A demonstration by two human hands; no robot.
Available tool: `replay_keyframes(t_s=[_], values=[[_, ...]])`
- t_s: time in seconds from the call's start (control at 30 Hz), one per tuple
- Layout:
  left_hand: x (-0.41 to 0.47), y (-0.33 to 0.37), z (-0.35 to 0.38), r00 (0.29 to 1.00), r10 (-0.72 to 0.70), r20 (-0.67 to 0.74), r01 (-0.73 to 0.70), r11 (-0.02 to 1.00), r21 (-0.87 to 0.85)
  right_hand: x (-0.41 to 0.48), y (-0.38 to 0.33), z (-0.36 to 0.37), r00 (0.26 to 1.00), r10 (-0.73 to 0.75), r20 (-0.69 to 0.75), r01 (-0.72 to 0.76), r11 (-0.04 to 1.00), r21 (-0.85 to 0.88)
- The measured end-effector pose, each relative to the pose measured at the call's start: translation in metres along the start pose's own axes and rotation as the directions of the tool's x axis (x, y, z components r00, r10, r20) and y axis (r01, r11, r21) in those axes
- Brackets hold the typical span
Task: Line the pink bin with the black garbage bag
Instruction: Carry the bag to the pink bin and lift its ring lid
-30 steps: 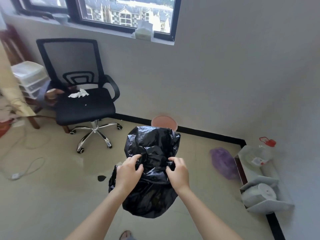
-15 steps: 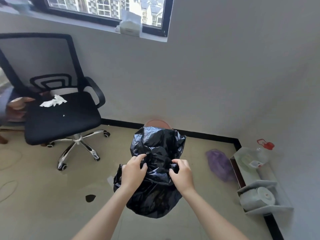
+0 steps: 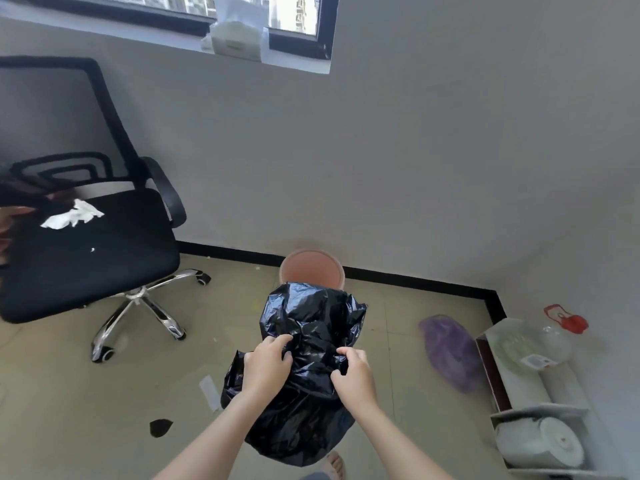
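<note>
A crumpled black garbage bag (image 3: 308,323) hangs in front of me, held in the air above the floor. My left hand (image 3: 266,367) grips its left side and my right hand (image 3: 353,375) grips its right side, both with fingers curled into the plastic. The pink bin (image 3: 311,268) stands on the floor against the wall just beyond the bag. Only its round rim and upper inside show; the bag hides its lower part.
A black office chair (image 3: 86,251) with a white crumpled tissue (image 3: 72,214) on its seat stands at the left. A purple bag (image 3: 450,351) lies on the floor at the right, beside a white shelf (image 3: 536,407) holding a paper roll. Small scraps lie on the floor.
The view has swung right and come closer to the wall, so the chair slid left and the bin shows more. Both hands keep their hold on the bag.
</note>
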State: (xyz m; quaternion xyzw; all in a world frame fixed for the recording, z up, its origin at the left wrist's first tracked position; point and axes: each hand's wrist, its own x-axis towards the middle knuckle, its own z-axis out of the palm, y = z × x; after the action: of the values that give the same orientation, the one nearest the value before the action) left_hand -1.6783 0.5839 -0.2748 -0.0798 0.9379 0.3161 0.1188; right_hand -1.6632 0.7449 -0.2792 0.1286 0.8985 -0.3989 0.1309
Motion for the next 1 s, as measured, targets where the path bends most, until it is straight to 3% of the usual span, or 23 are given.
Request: replay_keyframes(t_s=[0.3, 0.73, 1.0], values=[[0.106, 0.003, 0.083, 0.988, -0.054, 0.145, 0.042, 0.996, 0.084, 0.105, 0.069, 0.011, 0.979, 0.204, 0.024, -0.205, 0.979, 0.016], [0.299, -0.148, 0.346, 0.912, 0.065, 0.405, -0.186, 0.945, 0.268, 0.304, 0.292, 0.200, 0.922, 0.378, -0.083, -0.366, 0.921, 0.134], [0.352, -0.218, 0.434, 0.892, 0.157, 0.424, -0.307, 0.898, 0.314, 0.357, 0.382, 0.294, 0.900, 0.434, -0.047, -0.411, 0.878, 0.244]])
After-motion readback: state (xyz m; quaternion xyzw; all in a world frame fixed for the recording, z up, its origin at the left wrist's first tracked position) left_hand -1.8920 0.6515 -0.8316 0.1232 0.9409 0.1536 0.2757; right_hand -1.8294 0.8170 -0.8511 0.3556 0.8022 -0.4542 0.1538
